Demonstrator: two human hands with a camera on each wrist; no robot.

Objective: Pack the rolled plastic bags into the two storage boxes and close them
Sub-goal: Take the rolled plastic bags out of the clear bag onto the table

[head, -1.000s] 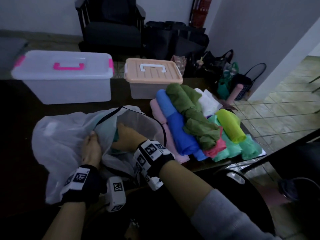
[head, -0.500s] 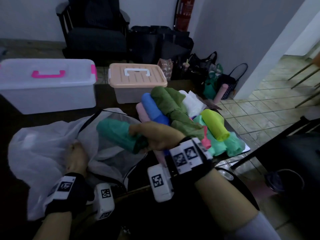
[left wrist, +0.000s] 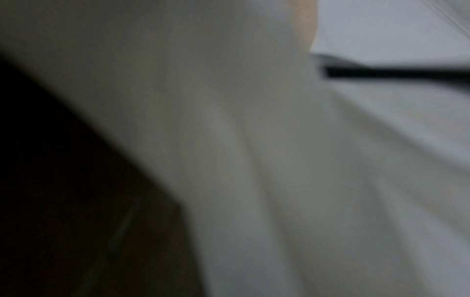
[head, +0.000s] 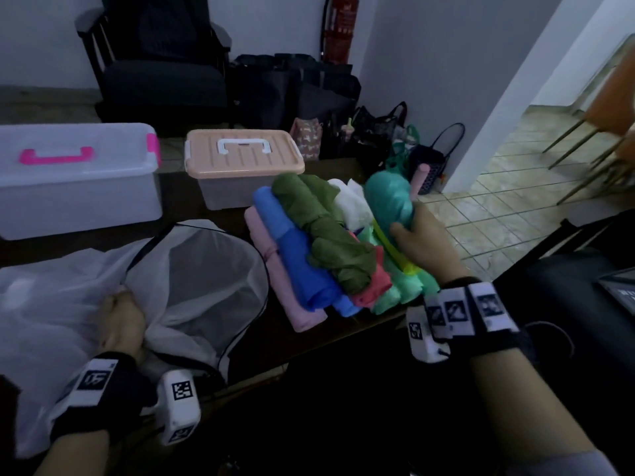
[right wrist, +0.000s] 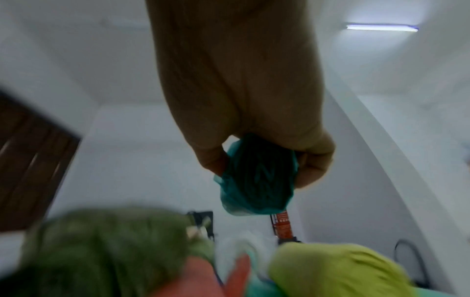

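So the right hand [head: 421,242] has its fingers and thumb curled round a teal rolled bag [head: 390,197], holding it over the far right side of the pile of rolled bags [head: 326,249]. From the right wrist view you can see the thumb on one side and the fingers on the other, with the end of the teal roll [right wrist: 257,178] poking out between them. The left hand [head: 120,321] is down on the big white sack [head: 51,304], left of the pile, gripping a bunch of its thin material near the dark-edged mouth. The left wrist view is just blurry pale sack material, so no help there.

The pile itself sits on the dark table [head: 309,338]: a pink roll [head: 275,266] on the left edge, then a blue roll [head: 295,255], an olive green roll [head: 319,228] draped on top, a white roll [head: 350,204] behind that, plus coral, mint and yellow-green ones under the right hand.

Behind the pile, the peach-lidded box [head: 240,166] has its lid on. Further left of it, well apart from the pile, is the bigger clear box with the pink handle [head: 75,180], lid on too.

Beyond the table there's a dark armchair [head: 158,63], a bunch of black bags on the floor and a red fire extinguisher [head: 342,29] on the wall.
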